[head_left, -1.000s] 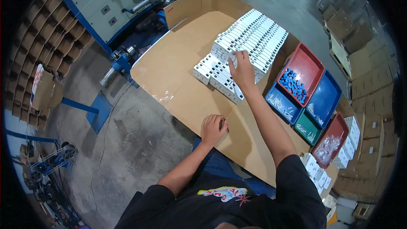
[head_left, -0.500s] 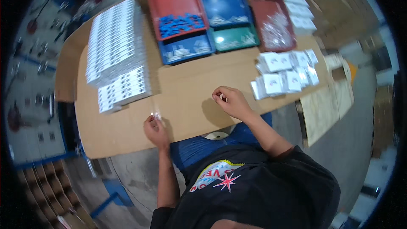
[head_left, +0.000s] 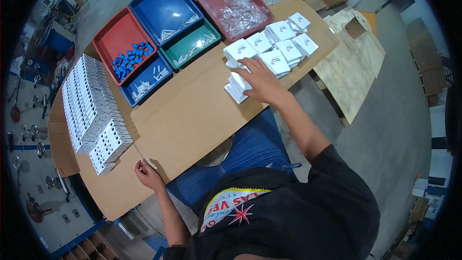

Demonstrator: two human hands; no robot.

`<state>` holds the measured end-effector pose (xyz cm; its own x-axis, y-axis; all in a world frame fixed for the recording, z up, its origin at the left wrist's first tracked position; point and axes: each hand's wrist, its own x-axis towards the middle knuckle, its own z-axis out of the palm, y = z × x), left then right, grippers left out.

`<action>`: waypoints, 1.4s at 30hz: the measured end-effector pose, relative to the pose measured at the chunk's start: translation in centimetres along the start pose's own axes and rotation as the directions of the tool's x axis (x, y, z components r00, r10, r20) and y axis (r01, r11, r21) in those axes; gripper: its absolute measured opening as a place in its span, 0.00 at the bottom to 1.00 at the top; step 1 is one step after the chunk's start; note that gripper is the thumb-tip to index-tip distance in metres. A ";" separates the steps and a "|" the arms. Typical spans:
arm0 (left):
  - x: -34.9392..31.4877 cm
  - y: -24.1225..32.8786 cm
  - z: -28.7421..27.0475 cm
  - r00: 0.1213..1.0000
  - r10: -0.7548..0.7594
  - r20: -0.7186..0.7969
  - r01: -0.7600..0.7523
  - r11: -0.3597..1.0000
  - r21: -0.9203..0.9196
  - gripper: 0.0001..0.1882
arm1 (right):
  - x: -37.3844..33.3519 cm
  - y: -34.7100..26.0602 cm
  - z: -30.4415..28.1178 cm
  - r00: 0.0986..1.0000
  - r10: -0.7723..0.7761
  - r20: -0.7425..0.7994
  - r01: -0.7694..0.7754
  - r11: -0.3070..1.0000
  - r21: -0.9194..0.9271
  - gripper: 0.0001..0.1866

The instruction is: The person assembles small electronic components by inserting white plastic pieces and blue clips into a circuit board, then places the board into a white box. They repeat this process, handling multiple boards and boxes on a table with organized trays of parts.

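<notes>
Reaching forward, right hand [head_left: 257, 83] lies flat on a short stack of small white boxes [head_left: 237, 89] near the table's right side, fingers spread and pointing up-left, fingertips over the top box, palm covering the stack's near end. Stack touches the hand from below; more white boxes [head_left: 281, 48] lie just beyond and right of the fingers, in a loose cluster running to the far right table corner. Left hand [head_left: 147, 174] sits at the near table edge, fingers curled together; looks like they pinch something tiny, cannot tell what. Just up-left of it, rows of white upright packs [head_left: 91, 110] fill the left side of the cardboard-covered table [head_left: 192, 115]. Bare cardboard between the two hands, wide open room there. Trays along the far edge: red tray [head_left: 118, 43] with blue parts, blue tray [head_left: 163, 12], green tray [head_left: 192, 48], small blue tray [head_left: 147, 79] with white pieces, red tray with clear bags [head_left: 233, 2]. Right table edge drops off close behind the box stack; wooden pallet [head_left: 349, 74] on the floor beside it.
</notes>
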<state>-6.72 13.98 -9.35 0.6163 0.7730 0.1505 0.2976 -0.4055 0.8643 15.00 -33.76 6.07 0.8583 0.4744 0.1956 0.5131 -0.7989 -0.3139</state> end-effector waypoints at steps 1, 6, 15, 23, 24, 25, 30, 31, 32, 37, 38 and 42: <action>0.3 -0.1 0.0 0.999 0.033 -0.007 -0.033 0.999 -0.002 0.16 | 0.2 0.5 0.0 0.999 0.005 0.053 -0.003 0.999 -0.033 0.41; 0.7 -1.1 -0.6 0.992 -0.081 0.094 0.094 0.986 -0.137 0.18 | 1.1 1.7 0.6 0.974 -0.015 0.227 0.046 0.990 -0.132 0.48; -8.9 9.0 5.5 0.992 0.075 0.098 -0.049 0.968 -0.246 0.18 | 1.6 2.9 1.7 0.961 -0.069 0.267 0.100 0.989 -0.107 0.37; -9.7 13.2 8.6 0.916 0.138 0.377 0.024 0.919 -0.393 0.22 | 0.9 3.6 2.7 0.974 -0.134 0.183 0.158 0.979 -0.125 0.35; -9.7 13.4 8.8 0.911 0.135 0.390 0.036 0.915 -0.402 0.22 | 1.0 3.6 2.8 0.974 -0.143 0.177 0.167 0.977 -0.134 0.37; -9.8 13.6 9.1 0.905 0.139 0.402 0.040 0.913 -0.406 0.22 | 0.9 3.7 2.9 0.974 -0.146 0.173 0.172 0.974 -0.145 0.39; -10.9 13.4 9.7 0.885 0.165 0.436 0.041 0.904 -0.426 0.22 | 0.5 3.8 2.2 0.975 -0.152 0.164 0.163 0.985 -0.060 0.37; -10.9 13.1 9.6 0.888 0.158 0.433 0.047 0.903 -0.427 0.22 | 0.5 3.7 2.1 0.974 -0.156 0.165 0.165 0.985 -0.043 0.35; -10.9 12.9 9.6 0.890 0.152 0.429 0.053 0.902 -0.429 0.22 | 0.5 3.6 1.9 0.974 -0.158 0.164 0.166 0.985 -0.036 0.35; -10.8 13.1 9.1 0.898 0.118 0.424 0.073 0.910 -0.409 0.23 | -0.1 3.4 1.2 0.976 -0.177 0.128 0.181 0.983 -0.016 0.35; -10.9 12.9 9.2 0.899 0.122 0.420 0.068 0.910 -0.409 0.23 | -0.1 3.3 1.3 0.977 -0.177 0.122 0.179 0.984 -0.010 0.35; -11.1 13.1 9.3 0.893 0.138 0.429 0.049 0.916 -0.398 0.23 | -0.4 2.9 1.0 0.976 -0.179 0.122 0.180 0.984 0.008 0.36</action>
<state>-2.88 -4.45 -4.16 0.9040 0.4249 0.0478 0.0131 -0.1393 0.9902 16.22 -35.89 4.11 0.7469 0.6513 0.1341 0.6589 -0.6978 -0.2808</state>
